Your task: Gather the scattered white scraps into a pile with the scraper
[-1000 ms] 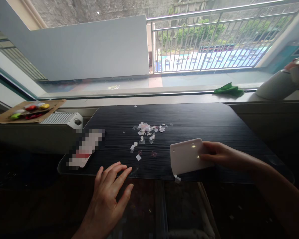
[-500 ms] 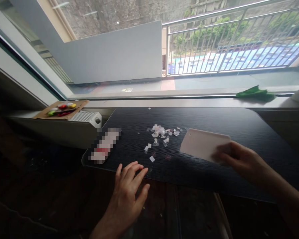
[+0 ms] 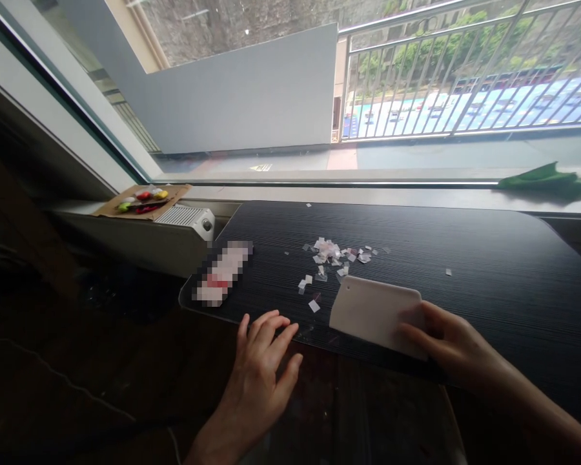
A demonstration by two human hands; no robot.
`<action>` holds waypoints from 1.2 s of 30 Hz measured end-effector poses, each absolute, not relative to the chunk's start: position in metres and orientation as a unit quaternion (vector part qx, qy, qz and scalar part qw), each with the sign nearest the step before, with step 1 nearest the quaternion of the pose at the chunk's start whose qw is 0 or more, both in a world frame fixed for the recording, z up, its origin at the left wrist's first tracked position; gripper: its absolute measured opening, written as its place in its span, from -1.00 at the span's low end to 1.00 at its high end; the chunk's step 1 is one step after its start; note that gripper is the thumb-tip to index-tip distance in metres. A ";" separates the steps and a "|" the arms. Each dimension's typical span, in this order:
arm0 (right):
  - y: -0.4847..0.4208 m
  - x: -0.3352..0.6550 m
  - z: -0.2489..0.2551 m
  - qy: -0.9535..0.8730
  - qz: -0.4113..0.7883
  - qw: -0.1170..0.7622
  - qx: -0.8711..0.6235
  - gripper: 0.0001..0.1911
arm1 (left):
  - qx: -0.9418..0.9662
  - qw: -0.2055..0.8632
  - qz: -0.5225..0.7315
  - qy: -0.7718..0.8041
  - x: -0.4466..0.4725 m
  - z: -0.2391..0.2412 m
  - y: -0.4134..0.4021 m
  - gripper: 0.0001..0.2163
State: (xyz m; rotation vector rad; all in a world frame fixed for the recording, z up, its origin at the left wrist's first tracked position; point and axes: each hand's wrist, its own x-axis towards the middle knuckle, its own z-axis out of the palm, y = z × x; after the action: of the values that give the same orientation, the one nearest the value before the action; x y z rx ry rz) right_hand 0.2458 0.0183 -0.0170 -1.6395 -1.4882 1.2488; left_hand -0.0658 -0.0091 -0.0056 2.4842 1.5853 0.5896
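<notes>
A white plastic scraper (image 3: pixel 370 313) with a small hole near one corner is gripped between the thumb and fingers of my right hand (image 3: pixel 440 339). Its left edge stands low over the table near the front edge; I cannot tell if it touches the surface. Small white and clear square scraps (image 3: pixel 326 250) lie in a loose pile left of and beyond the scraper, with a few strays closer to me. At the table's front edge, my left hand (image 3: pixel 266 358) is open, fingers spread and holding nothing, just below the nearest scraps.
The black wood-grain table (image 3: pixel 494 252) has a blurred-out white and red item (image 3: pixel 223 274) on its left. A green cloth (image 3: pixel 547 183) lies on the window sill. Cardboard with colourful items (image 3: pixel 142 200) rests beside a radiator (image 3: pixel 186 221). One scrap (image 3: pixel 448 272) lies apart at right.
My right hand has brought the scraper toward me and left, to the front edge. A lone scrap now shows behind it. My left hand stays open; the view has shifted slightly.
</notes>
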 end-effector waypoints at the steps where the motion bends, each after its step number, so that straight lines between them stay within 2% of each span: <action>1: 0.018 0.250 -0.018 -0.554 0.470 0.292 -0.621 -0.63 | 0.824 0.070 0.196 0.528 -0.065 -0.005 -0.009 -0.70; 17: -0.001 0.227 -0.006 -0.538 0.489 0.299 -0.618 -0.67 | 0.821 0.076 0.197 0.531 -0.065 -0.004 -0.011 -0.70; 21: -0.016 0.220 0.000 -0.580 0.430 0.284 -0.631 -0.72 | 0.821 0.081 0.189 0.532 -0.065 -0.001 -0.012 -0.69; 28: -0.003 0.202 0.011 -0.648 0.237 0.291 -0.663 -0.77 | 0.820 0.092 0.178 0.536 -0.064 0.001 -0.013 -0.70; 36: 0.007 0.218 0.007 -0.658 0.221 0.265 -0.669 -0.82 | 0.820 0.084 0.185 0.535 -0.067 -0.002 -0.011 -0.69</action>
State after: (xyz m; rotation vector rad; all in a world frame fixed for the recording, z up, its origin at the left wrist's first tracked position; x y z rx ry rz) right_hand 0.2179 0.0071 0.0066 -1.8066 -1.7787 0.5981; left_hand -0.0669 -0.0106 -0.0022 2.4468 1.5952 0.5513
